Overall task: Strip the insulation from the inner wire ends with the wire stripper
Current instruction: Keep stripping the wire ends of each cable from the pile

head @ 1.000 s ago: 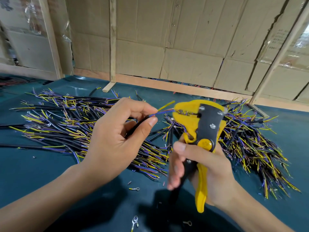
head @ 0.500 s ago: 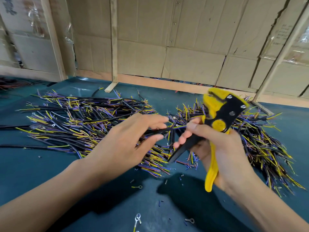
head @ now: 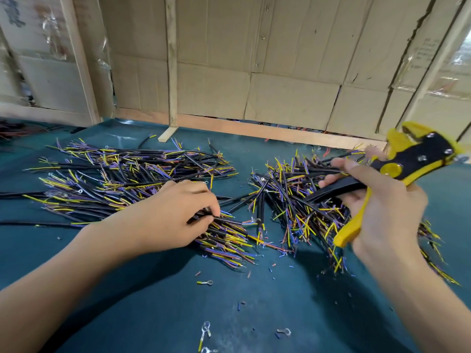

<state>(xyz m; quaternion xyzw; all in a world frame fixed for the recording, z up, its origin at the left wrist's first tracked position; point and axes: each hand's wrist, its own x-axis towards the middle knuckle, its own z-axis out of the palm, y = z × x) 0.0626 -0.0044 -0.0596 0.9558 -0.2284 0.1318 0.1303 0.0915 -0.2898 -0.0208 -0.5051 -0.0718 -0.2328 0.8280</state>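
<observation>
My right hand (head: pixel 382 205) grips the yellow and black wire stripper (head: pixel 405 164) by its handles, head pointing up and right, away from the wires. My left hand (head: pixel 168 212) lies palm down on the left pile of black cables (head: pixel 102 179), with thumb and fingertips pinched on a black cable (head: pixel 216 215) at the pile's near edge. Yellow, purple and blue inner wires stick out of the cable ends. A second pile of cables (head: pixel 293 200) lies to the right, partly under my right hand.
The teal tabletop (head: pixel 254 301) carries cut insulation bits and a few ring terminals (head: pixel 205 329) near the front. A yellow-sleeved terminal (head: pixel 206 282) lies in the middle. Cardboard sheets on wooden posts (head: pixel 171 72) wall off the back.
My left hand dropped from the stripper's jaws down onto the left pile. My right hand swung the stripper up and to the right, away from the wire it was working on.
</observation>
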